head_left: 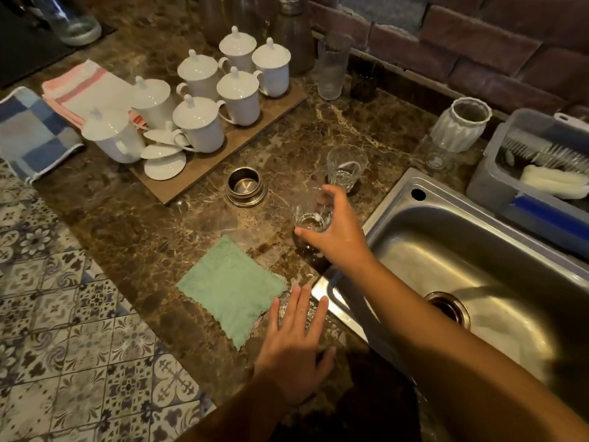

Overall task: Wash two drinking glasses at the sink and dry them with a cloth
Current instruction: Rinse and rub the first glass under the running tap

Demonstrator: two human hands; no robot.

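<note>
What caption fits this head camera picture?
Right hand holds a glass by the sink; left hand open near the cloth.

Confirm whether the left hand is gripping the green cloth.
No; the left hand lies flat with straight fingers beside the green cloth.

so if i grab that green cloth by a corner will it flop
The green cloth looks thin and fluffy, lying flat on the counter, so it would likely hang limp. Probably light; its nap should drag rather than slide.
</note>
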